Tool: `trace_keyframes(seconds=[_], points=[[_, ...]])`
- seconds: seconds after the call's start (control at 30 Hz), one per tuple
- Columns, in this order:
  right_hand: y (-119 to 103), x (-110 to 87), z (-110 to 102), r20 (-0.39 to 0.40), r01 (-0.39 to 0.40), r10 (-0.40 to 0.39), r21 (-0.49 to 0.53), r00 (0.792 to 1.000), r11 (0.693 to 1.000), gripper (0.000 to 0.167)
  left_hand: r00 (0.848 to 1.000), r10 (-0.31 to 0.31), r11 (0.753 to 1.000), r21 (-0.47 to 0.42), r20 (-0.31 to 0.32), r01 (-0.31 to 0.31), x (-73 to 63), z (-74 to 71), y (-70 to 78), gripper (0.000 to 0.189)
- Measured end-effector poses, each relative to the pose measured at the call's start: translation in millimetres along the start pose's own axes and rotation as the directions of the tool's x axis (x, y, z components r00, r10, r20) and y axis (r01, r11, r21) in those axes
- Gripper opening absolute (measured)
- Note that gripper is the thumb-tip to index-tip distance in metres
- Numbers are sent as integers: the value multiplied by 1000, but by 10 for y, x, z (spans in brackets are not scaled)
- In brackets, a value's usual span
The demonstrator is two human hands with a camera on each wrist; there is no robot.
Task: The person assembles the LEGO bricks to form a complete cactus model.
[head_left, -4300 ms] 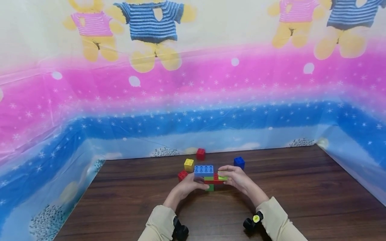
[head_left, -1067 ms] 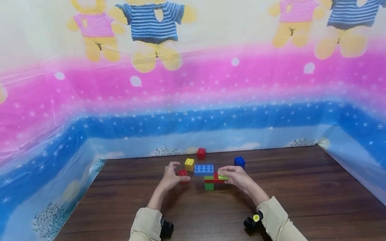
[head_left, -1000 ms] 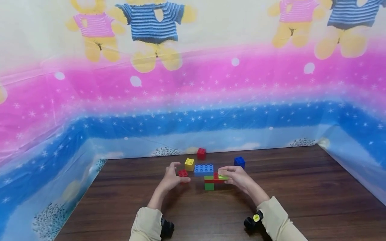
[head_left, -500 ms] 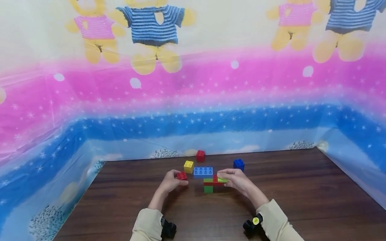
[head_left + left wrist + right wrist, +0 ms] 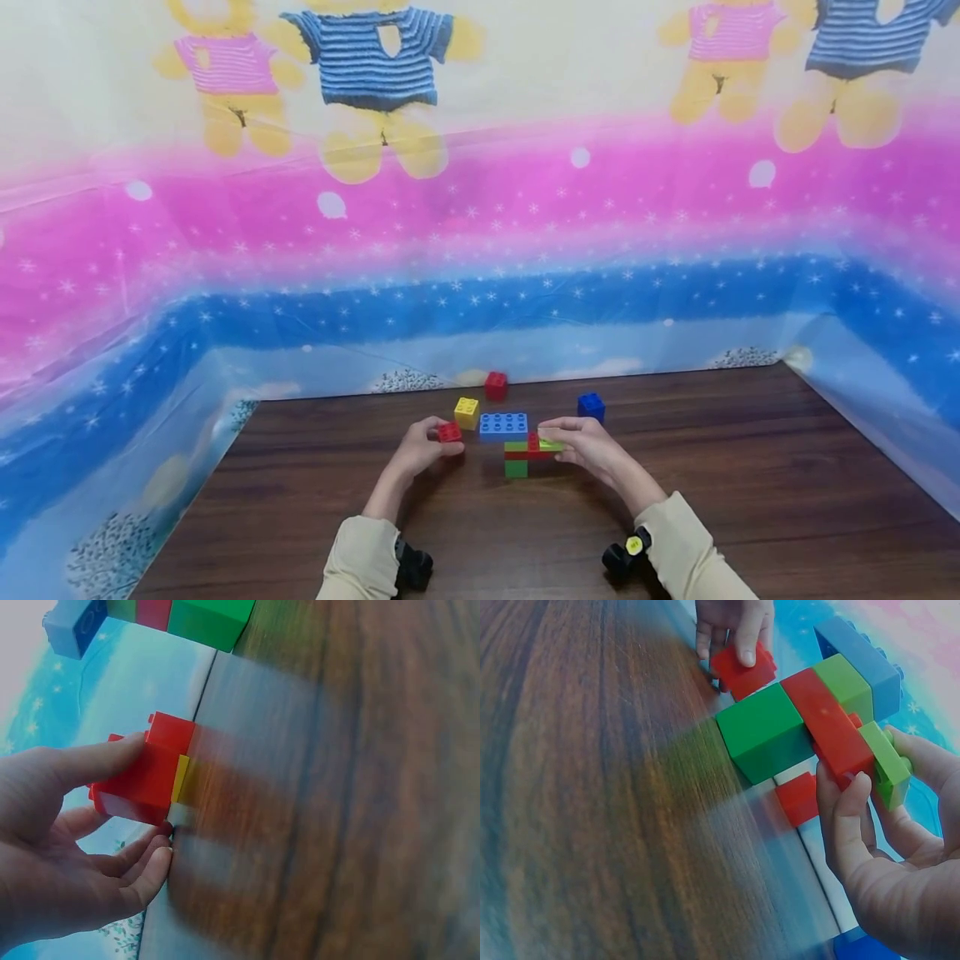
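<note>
My left hand (image 5: 417, 448) pinches a red brick (image 5: 450, 432) between thumb and fingers, left of a built stack. In the left wrist view the thumb lies along the near side of this red brick (image 5: 135, 784). My right hand (image 5: 592, 443) grips the stack's right end, at a small light green brick (image 5: 885, 765) and a long red brick (image 5: 829, 724). A dark green brick (image 5: 761, 731) forms the stack's foot under the long red one. Above its other end, a second light green brick (image 5: 845, 682) carries a blue eight-stud brick (image 5: 504, 427).
Behind the stack are a yellow brick (image 5: 467, 413), another red brick (image 5: 496, 386) near the back edge, and a dark blue brick (image 5: 591, 407) beyond my right hand. A printed cloth (image 5: 450, 333) rises behind the dark wooden table (image 5: 525, 550).
My left hand has come off the stack's left side, moved left, and taken the red brick between thumb and fingers. The right hand keeps its grip on the stack.
</note>
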State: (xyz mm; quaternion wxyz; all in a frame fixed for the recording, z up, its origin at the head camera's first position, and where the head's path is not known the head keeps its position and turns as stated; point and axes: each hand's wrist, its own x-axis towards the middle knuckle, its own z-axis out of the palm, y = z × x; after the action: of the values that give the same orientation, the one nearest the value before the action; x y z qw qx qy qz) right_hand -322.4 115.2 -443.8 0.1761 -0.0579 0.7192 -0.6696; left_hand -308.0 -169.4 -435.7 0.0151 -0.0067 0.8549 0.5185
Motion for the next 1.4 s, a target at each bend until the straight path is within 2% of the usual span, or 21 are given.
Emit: trace_keyframes(seconds=[0.13, 0.3, 0.47, 0.57, 0.83, 1.03, 1.23, 1.4], points=[[4, 4, -7, -4, -1, 1, -1, 1000, 1000, 52, 999, 40, 999, -16, 4, -40, -23, -21, 48, 29], [5, 2, -8, -6, 2, -2, -8, 1000, 1000, 52, 995, 94, 996, 5, 28, -94, -68, -103, 123, 29], [3, -2, -11, 0, 5, -5, -18, 1000, 1000, 52, 995, 89, 996, -9, 34, -88, -97, -174, 195, 29], [6, -3, -17, 4, 5, -5, -18, 1000, 1000, 52, 993, 110, 994, -24, 35, -109, -104, -188, 233, 30], [11, -3, -25, 15, 19, -19, -13, 1000, 1000, 50, 989, 150, 982, -118, 12, -148, -148, -170, 384, 35], [14, 3, -28, 21, 25, -25, -20, 999, 999, 51, 986, 167, 968, -191, 22, -160, -170, -148, 481, 37], [22, 3, -39, 31, 27, -26, -23, 999, 999, 52, 983, 178, 961, -221, 32, -167, -175, -115, 510, 38], [22, 13, -47, 39, 28, -27, -20, 999, 999, 54, 975, 209, 955, -229, 69, -189, -180, -67, 534, 38]])
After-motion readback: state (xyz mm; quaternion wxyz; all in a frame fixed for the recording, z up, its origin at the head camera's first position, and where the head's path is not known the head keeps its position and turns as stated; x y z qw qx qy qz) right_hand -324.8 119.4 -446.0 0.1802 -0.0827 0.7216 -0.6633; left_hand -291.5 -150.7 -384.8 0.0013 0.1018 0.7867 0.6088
